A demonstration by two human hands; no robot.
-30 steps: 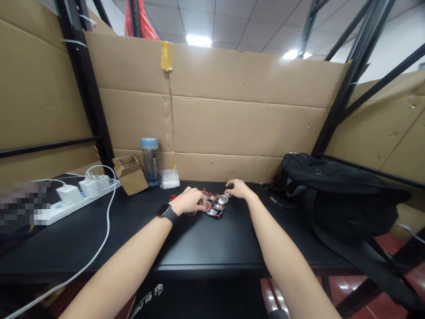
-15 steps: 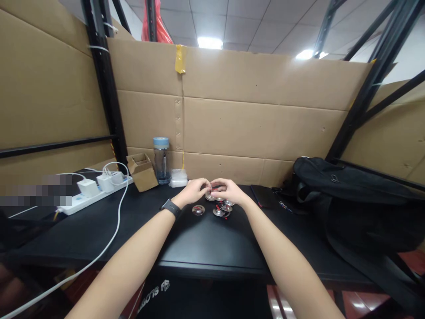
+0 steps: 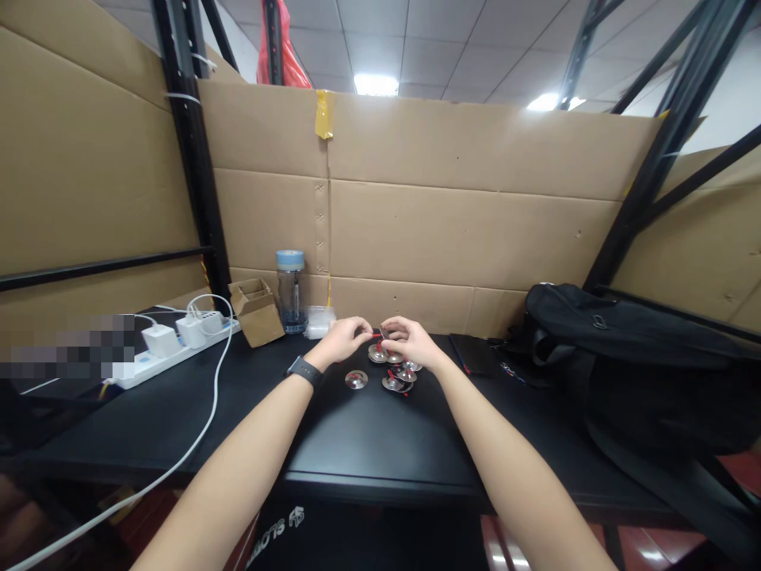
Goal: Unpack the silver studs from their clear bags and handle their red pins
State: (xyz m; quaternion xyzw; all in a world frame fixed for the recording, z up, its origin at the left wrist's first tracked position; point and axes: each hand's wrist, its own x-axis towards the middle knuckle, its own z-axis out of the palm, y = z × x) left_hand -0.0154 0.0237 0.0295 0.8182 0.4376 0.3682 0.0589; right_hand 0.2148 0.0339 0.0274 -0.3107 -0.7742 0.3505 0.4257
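Several small silver finger cymbals (image 3: 394, 384) with red cords lie in a loose heap on the black table (image 3: 380, 452). A single cymbal (image 3: 356, 380) rests apart, to the left of the heap. Above the heap's far side, my left hand (image 3: 348, 339) pinches a red cord (image 3: 376, 335) between thumb and fingertips. My right hand (image 3: 410, 341) is curled opposite it, thumb and fingers closed on the thin edge of a cymbal (image 3: 383, 336) that seems joined to that cord. My right fingers partly hide the heap. My left wrist wears a dark watch (image 3: 305, 370).
On the left are a white power strip (image 3: 148, 366) with chargers and a cable, an open cardboard box (image 3: 257, 313), a blue-lidded bottle (image 3: 291, 293) and a clear plastic packet (image 3: 319, 321). A black bag (image 3: 642, 357) fills the right. Cardboard (image 3: 428, 238) walls the back.
My hands have drawn slightly apart, and the red cord now shows stretched between them. The loose cymbals have kept their places, and the view has tipped up slightly.
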